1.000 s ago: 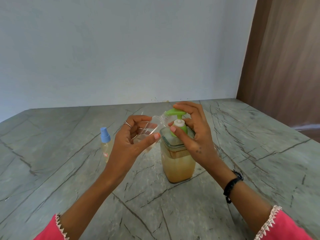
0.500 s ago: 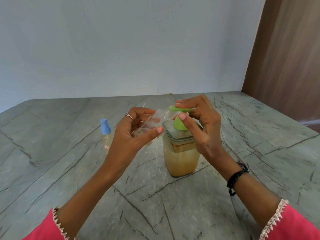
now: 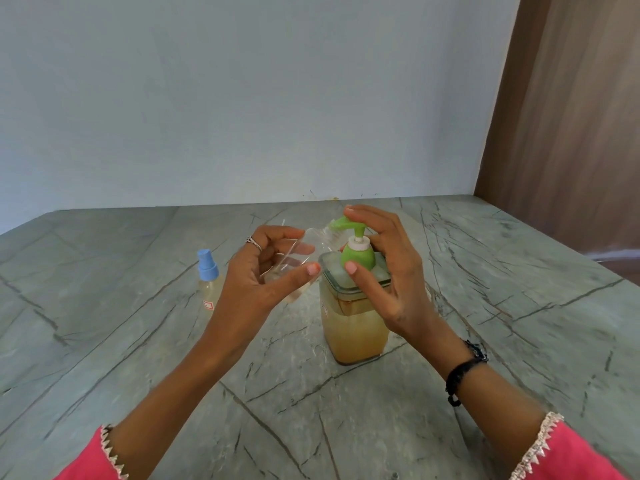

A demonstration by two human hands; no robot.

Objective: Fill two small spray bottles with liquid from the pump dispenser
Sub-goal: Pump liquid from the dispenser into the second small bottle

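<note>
Dispenser: pump dispenser (image 3: pixel 353 327), a square clear jar of amber liquid, stands upright on the grey veined desk (image 3: pixel 138 341); its green pump head (image 3: pixel 356 251) is raised, spout pointing left.
Left grip: left hand (image 3: pixel 256 285) curls thumb and fingers round an uncapped clear spray bottle (image 3: pixel 298 258), clamped on it; the bottle is tilted, its open neck up against the spout tip.
Bottle contents: a little pale liquid appears to sit at the low end of the tilted bottle.
Right grip: right hand (image 3: pixel 391 271) has its fingers bent over the pump top and its thumb against the green collar, gripping the pump head.
2nd bottle: capped spray bottle (image 3: pixel 207 285) with a blue sprayer stands upright on the desk, left of the left hand, holding pale yellow liquid.
Wrists: black band (image 3: pixel 464 372) on the right wrist; pink sleeves (image 3: pixel 568 455) at both forearms.
</note>
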